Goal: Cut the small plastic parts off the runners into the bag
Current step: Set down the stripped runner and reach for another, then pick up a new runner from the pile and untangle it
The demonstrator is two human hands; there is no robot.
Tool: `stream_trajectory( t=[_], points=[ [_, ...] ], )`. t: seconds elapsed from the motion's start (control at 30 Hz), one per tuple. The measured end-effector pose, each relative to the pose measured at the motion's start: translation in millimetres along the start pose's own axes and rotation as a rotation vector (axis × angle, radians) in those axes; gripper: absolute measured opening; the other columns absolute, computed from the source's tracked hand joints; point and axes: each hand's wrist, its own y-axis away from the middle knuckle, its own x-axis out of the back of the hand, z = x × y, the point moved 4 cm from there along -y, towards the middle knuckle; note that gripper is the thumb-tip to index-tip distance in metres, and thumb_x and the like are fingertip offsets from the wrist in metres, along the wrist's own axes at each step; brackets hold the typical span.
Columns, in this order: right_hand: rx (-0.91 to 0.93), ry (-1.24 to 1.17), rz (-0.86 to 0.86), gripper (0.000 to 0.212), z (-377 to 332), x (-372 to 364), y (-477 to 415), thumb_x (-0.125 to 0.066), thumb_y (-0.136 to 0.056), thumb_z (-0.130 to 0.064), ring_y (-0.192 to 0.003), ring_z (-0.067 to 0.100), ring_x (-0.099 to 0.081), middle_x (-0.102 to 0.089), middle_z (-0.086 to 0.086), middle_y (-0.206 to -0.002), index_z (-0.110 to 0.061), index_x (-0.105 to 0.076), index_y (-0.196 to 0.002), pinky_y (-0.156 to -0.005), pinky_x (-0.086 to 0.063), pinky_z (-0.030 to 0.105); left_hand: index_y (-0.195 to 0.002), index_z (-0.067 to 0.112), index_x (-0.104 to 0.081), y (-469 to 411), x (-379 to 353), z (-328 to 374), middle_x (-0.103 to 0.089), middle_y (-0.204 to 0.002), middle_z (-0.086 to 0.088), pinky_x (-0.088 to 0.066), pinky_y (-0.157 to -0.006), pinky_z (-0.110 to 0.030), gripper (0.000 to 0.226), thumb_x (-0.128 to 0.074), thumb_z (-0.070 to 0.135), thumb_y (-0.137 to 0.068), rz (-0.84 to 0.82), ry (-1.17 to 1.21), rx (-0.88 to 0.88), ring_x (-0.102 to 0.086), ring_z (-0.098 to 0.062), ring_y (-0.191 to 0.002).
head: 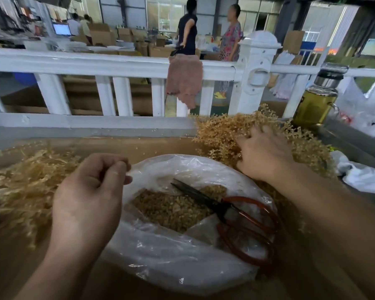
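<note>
Tan plastic lies all over the cardboard tabletop (160,146). At far left a heap of bare runners (24,176) suggests that much of the cutting is done. Just right of it the left hand (89,191) hovers palm down with its fingers curled, and its thumb and forefinger seem to pinch the left rim of the bag (139,245). The bag sits open near the middle, its bottom covered with cut parts (171,208). The scissors (232,211) lie idle across its right rim, blades over the parts, in neither hand. Farther right and farther off, the right hand (264,154) reaches onto a big heap of uncut runners (225,128). Its fingers are spread and bent, with the tips hidden among the sprigs, so whether they hold one cannot be told. I judge the job roughly midway: that heap is left, and this looks like a reach for the next runner.
</note>
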Motion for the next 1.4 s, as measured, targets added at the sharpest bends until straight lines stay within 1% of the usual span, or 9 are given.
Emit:
stream_trajectory(
  t=[0.17,0.3,0.4,0.5,0.63,0.83,1.07,1.23,1.4],
  points=[
    [0.008,-0.079,0.068,0.028,7.7,6.8,7.4,-0.058,-0.091,-0.017,-0.119,0.032,-0.043,-0.049,0.012,-0.126,-0.017,-0.065,-0.118,-0.095,-0.047,0.046,-0.076,0.034,-0.066,14.1,-18.8,11.4,-0.065,-0.084,0.029,-0.039,-0.054,-0.01,0.018,-0.063,0.034,-0.094,-0.181,-0.234,-0.191,-0.061,0.008,-0.079],
    [-0.024,-0.222,0.189,0.019,27.6,22.9,-1.1,-0.056,-0.095,-0.013,-0.097,0.027,-0.055,-0.055,0.01,-0.106,-0.013,-0.07,-0.107,-0.08,-0.052,0.04,-0.075,0.034,-0.067,14.9,-20.7,12.5,-0.064,-0.088,0.031,-0.04,-0.057,-0.009,0.014,-0.063,0.035,-0.089,-0.194,-0.228,-0.209,-0.059,0.01,-0.082],
    [-0.085,-0.397,0.258,0.016,50.0,39.4,-15.5,-0.054,-0.093,-0.007,-0.074,0.022,-0.054,-0.057,0.003,-0.086,-0.013,-0.068,-0.089,-0.058,-0.037,0.027,-0.076,0.036,-0.069,14.5,-22.3,12.2,-0.064,-0.09,0.033,-0.04,-0.058,-0.014,0.013,-0.067,0.033,-0.088,-0.198,-0.227,-0.209,-0.059,0.012,-0.083],
    [-0.242,-0.789,0.307,0.013,79.0,50.3,-27.2,-0.056,-0.09,-0.009,-0.065,0.023,-0.065,-0.059,-0.004,-0.076,-0.02,-0.062,-0.085,-0.052,-0.041,0.021,-0.073,0.038,-0.068,15.0,-24.9,12.6,-0.063,-0.092,0.034,-0.041,-0.061,-0.019,0.017,-0.072,0.029,-0.086,-0.215,-0.213,-0.205,-0.058,0.012,-0.085],
    [-0.453,-1.523,0.35,0.01,100.5,59.0,-32.2,-0.062,-0.086,-0.006,-0.05,0.024,-0.065,-0.064,0.004,-0.064,-0.015,-0.066,-0.082,-0.05,-0.059,0.044,-0.074,0.041,-0.067,15.9,-26.3,15.3,-0.062,-0.089,0.038,-0.041,-0.063,-0.018,0.019,-0.075,0.027,-0.084,-0.217,-0.203,-0.207,-0.058,0.013,-0.084],
    [-0.457,-1.514,0.415,0.017,119.5,66.8,-44.1,-0.056,-0.089,-0.006,-0.054,0.023,-0.065,-0.065,0.0,-0.05,-0.02,-0.065,-0.093,-0.07,-0.058,0.063,-0.091,0.047,-0.066,17.8,-27.8,14.9,-0.066,-0.091,0.032,-0.045,-0.064,-0.019,0.026,-0.077,0.025,-0.084,-0.225,-0.18,-0.252,-0.062,0.008,-0.079],
    [-0.356,-1.508,0.7,0.027,135.7,114.0,-52.1,-0.045,-0.091,-0.004,-0.055,0.011,-0.06,-0.063,0.0,-0.08,-0.027,-0.059,-0.091,-0.048,-0.048,0.022,-0.072,0.042,-0.069,16.4,-32.3,10.1,-0.065,-0.085,0.031,-0.037,-0.064,0.001,0.034,-0.084,0.013,-0.08,-0.251,-0.168,-0.272,-0.058,0.013,-0.071],
    [-0.257,-1.537,0.866,0.029,141.6,143.1,-41.5,-0.04,-0.09,-0.002,-0.059,0.009,-0.057,-0.057,-0.006,-0.071,-0.024,-0.059,-0.095,-0.06,-0.053,0.029,-0.07,0.042,-0.07,16.6,-33.7,12.7,-0.064,-0.086,0.033,-0.035,-0.065,0.004,0.017,-0.075,0.034,-0.084,-0.209,-0.136,-0.334,-0.057,0.015,-0.071],
    [-0.1,-1.671,0.739,0.027,124.8,151.0,-22.9,-0.044,-0.089,0.0,-0.073,0.02,-0.064,-0.061,0.002,-0.082,-0.017,-0.063,-0.1,-0.077,-0.062,0.048,-0.076,0.044,-0.07,17.7,-34.3,13.7,-0.067,-0.088,0.028,-0.04,-0.065,0.0,0.01,-0.068,0.035,-0.077,-0.21,-0.114,-0.329,-0.062,0.01,-0.075]
  ],
)
